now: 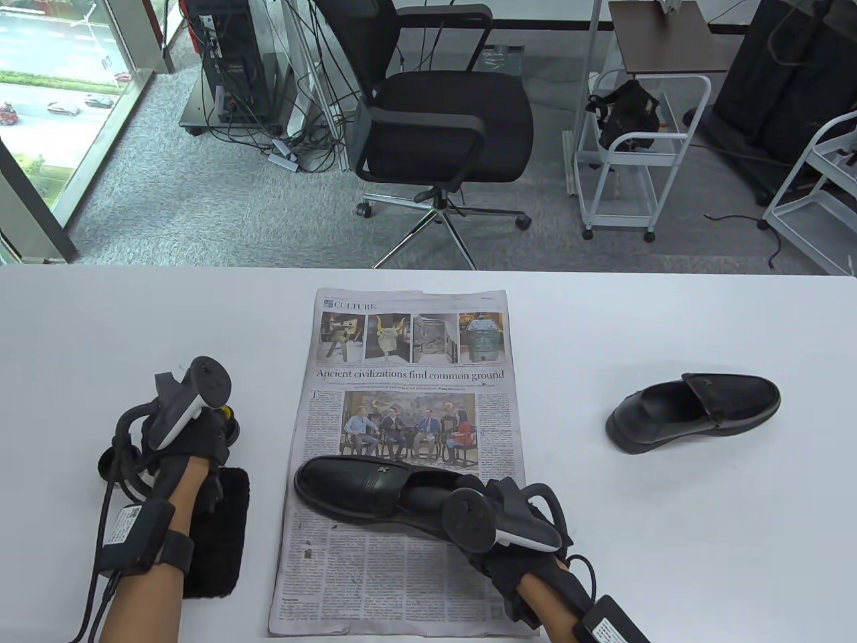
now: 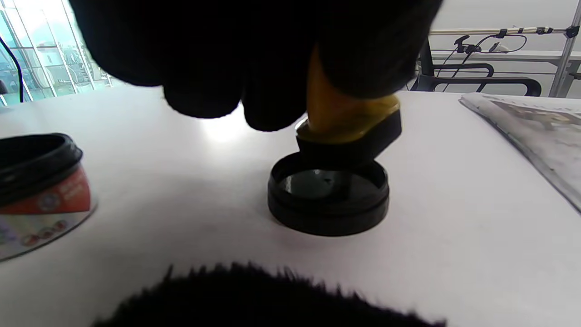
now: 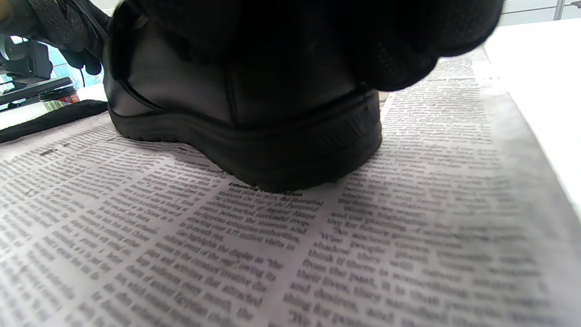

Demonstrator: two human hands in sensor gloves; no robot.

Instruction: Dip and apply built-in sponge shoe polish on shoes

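A black loafer (image 1: pixel 361 487) lies on a newspaper (image 1: pixel 402 589), toe to the left. My right hand (image 1: pixel 499 502) grips its heel from above; in the right wrist view the gloved fingers (image 3: pixel 386 45) curl over the heel (image 3: pixel 245 136). My left hand (image 1: pixel 221 429) pinches a yellow sponge applicator (image 2: pixel 345 113). Its black sponge pad (image 2: pixel 352 143) sits tilted on the rim of a shallow black round lid (image 2: pixel 327 200). The open polish jar (image 2: pixel 41 190) with a red label stands to the left of it. A second loafer (image 1: pixel 696 412) lies on the bare table at the right.
A black bristle brush (image 1: pixel 217 536) lies beside my left forearm, just left of the newspaper. The white table (image 1: pixel 669 536) ends at a far edge, with an office chair (image 1: pixel 442 127) and white carts (image 1: pixel 622 154) on the floor beyond.
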